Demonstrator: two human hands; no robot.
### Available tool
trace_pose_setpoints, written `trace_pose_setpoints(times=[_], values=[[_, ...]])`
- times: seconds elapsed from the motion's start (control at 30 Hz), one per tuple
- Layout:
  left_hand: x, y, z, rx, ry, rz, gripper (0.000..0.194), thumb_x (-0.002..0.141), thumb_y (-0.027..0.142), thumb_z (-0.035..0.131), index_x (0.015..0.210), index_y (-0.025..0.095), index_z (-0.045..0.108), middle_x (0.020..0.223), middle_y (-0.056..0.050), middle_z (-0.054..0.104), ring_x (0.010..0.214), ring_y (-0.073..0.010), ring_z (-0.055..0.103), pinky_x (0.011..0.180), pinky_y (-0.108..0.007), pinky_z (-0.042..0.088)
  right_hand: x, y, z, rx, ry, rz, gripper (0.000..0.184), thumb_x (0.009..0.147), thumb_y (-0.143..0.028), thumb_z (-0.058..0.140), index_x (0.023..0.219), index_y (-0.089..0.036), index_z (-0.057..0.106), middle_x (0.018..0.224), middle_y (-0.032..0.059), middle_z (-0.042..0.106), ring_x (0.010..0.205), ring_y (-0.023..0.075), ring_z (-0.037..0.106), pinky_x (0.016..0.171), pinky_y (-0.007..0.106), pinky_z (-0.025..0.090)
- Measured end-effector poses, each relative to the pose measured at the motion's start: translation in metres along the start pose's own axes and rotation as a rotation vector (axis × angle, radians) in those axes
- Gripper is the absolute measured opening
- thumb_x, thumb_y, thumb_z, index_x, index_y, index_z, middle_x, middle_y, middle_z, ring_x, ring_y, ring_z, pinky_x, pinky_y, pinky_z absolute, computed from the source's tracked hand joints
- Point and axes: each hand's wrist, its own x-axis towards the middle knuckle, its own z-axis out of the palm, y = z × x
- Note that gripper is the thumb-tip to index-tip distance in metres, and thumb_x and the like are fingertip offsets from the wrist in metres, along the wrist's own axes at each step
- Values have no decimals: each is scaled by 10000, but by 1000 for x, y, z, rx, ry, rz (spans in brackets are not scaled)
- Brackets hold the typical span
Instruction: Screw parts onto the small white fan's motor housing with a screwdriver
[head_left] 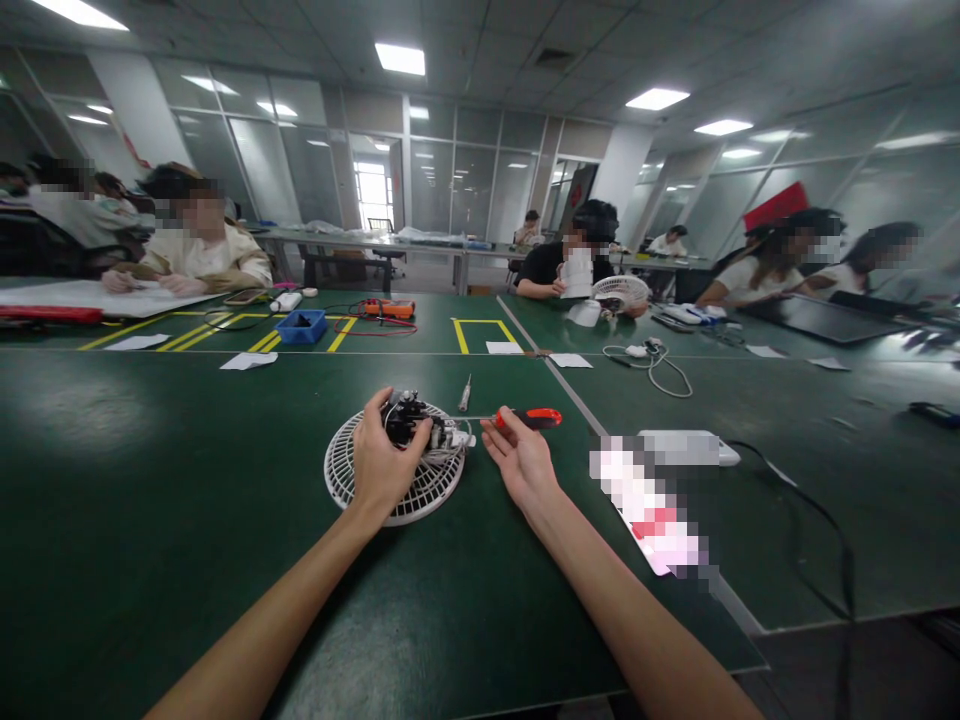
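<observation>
My left hand [386, 455] is wrapped round the black motor assembly [409, 412] of a small fan. Beneath it the fan's white round grille [343, 478] lies flat on the green table. White wires and a white part [459, 438] show at the right side of the motor. Between the fingers of my right hand [520, 455] is a screwdriver [541, 417] with a red and black handle. Its shaft lies level and points left at the motor; whether the tip touches a screw is too small to tell. A small clear-handled screwdriver [465, 394] lies just behind the fan.
To the right lie a blurred bright phone-like slab [649, 510] and a white power strip-like box [686, 447] with a black cable. Farther back are a blue bin [301, 327], an orange meter [390, 308], paper slips [249, 361] and a coiled white cable [667, 375]. Several people sit around.
</observation>
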Motion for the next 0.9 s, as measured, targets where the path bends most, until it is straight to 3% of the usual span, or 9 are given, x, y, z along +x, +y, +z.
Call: trace_pose_setpoints(times=[0.13,0.23,0.37,0.5,0.7,0.9], values=[[0,1,0,-3,1,-6,656,808,457,774,1370,242,513,1328,-123,644,1221,-320,632,1088,-549,488,0,-4,0,51,-1,2,195,733,-76,749,728,-214,612,782,12,765,796,164,757,782,271,600],[0,2,-1,-3,0,-3,653,803,448,778,1364,242,517,1316,-123,647,1215,-322,635,1083,-551,491,0,-4,0,77,1,-8,190,752,-138,776,758,-229,610,799,0,766,832,177,763,802,291,606],[0,3,-1,1,-2,-8,650,803,451,776,1360,237,518,1316,-123,646,1224,-318,633,1093,-542,488,0,-1,0,49,42,-39,197,771,-244,843,801,-222,649,729,-20,723,676,137,703,695,251,592],[0,2,-1,9,-8,-17,654,806,468,770,1363,238,515,1320,-123,644,1202,-313,640,1081,-536,496,0,-1,0,52,22,-52,225,728,-193,879,785,-201,662,663,-30,688,615,116,664,593,208,558],[0,3,-1,17,-7,-4,644,816,471,758,1360,225,518,1315,-132,646,1167,-313,648,1057,-544,506,2,-3,-2,64,-2,-75,239,678,-111,863,764,-192,655,737,2,743,738,146,728,725,243,604],[0,3,-2,18,-11,-13,621,807,463,768,1338,235,541,1273,-122,662,1141,-313,658,1038,-550,515,4,1,-4,11,-10,-94,343,659,-249,929,871,-227,660,771,-26,750,744,164,746,726,275,608]])
